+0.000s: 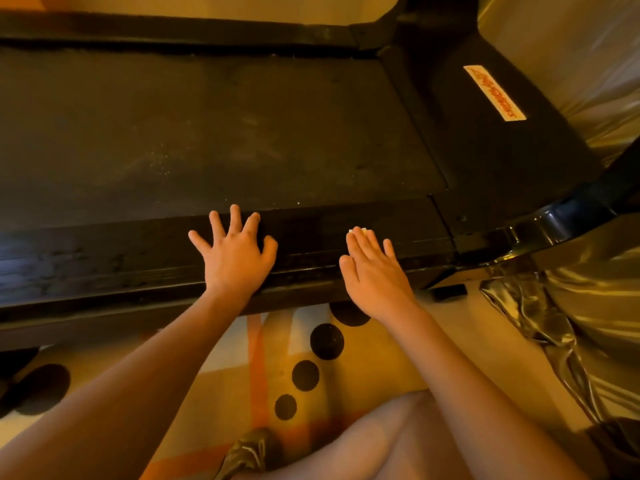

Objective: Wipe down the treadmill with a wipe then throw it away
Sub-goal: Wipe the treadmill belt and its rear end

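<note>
Left hand [235,252] fingers splayed flat on treadmill [398,233] side rail, right hand [372,268] straight fingers pressing wipe [361,231]

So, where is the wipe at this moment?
Head view, right of centre: the wipe peeks out under the right hand, pressed flat on the treadmill's near side rail, with the left hand resting further left.

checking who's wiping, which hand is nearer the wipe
Right. The right hand presses flat on the wipe; the left hand rests spread on the side rail, to the wipe's left.
</note>
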`<state>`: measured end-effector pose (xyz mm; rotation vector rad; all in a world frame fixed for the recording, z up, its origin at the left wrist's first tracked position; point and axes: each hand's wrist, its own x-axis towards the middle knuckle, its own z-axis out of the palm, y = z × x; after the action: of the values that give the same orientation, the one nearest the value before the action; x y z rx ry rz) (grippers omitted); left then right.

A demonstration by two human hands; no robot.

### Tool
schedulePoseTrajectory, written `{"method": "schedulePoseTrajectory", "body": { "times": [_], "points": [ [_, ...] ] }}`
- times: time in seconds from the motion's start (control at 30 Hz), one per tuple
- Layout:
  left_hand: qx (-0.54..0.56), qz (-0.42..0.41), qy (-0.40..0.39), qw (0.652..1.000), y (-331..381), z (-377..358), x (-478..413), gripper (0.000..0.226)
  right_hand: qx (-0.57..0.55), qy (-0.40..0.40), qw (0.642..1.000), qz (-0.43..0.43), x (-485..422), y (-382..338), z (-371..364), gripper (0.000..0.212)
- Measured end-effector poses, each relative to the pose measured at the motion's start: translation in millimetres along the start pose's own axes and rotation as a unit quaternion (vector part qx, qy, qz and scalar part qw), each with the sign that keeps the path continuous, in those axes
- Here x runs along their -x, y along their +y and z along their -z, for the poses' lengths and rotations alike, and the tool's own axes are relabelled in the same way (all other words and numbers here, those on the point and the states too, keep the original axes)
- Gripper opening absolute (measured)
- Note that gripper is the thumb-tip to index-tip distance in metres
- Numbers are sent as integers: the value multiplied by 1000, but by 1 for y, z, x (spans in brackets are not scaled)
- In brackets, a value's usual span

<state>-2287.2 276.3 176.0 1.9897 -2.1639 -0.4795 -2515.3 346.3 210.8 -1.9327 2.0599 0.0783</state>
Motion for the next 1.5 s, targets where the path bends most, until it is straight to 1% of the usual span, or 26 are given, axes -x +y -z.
{"method": "schedulePoseTrajectory", "body": {
  "times": [0.13, 0.27, 0.4, 0.6, 0.67, 0.77, 0.87, 1.1, 1.2, 1.3, 1.33, 1.5],
  "points": [
    [28, 50, 12, 998, 10, -1, -6, 64, -14, 0, 1000, -7, -38, 1, 9, 60],
    [29, 66, 15, 997, 19, -3, -9, 63, -26, 9, 1000, 3, -19, 2, 7, 60],
    [5, 65, 16, 998, 20, -7, -9, 64, -7, 1, 1000, 8, 19, 8, 0, 59],
    [-3, 68, 29, 997, 20, -9, -9, 63, -30, 15, 999, -13, -37, 10, 13, 59],
    [-4, 66, 29, 997, 19, -8, -8, 62, -35, 18, 999, -14, -41, 8, 12, 59],
    [-1, 63, 24, 998, 19, -6, -8, 62, -36, 24, 999, -5, -10, 11, 6, 59],
    [-3, 67, 26, 997, 20, -6, -7, 62, -23, 10, 1000, 1, 19, 18, 1, 58],
    [-6, 60, 31, 998, 19, -8, -8, 61, -12, 35, 999, 3, -35, 22, 9, 60],
    [-5, 60, 29, 998, 18, -8, -8, 61, -16, 35, 999, 20, -5, 23, 2, 63],
    [-3, 60, 28, 998, 19, -7, -9, 62, 18, 19, 999, 34, 33, 27, -7, 72],
    [-2, 61, 28, 998, 19, -7, -9, 62, 24, 10, 999, 32, 32, 30, -7, 73],
    [0, 57, 28, 998, 20, -7, -8, 61, 23, 27, 999, 37, -25, 32, 9, 68]
  ]
}}
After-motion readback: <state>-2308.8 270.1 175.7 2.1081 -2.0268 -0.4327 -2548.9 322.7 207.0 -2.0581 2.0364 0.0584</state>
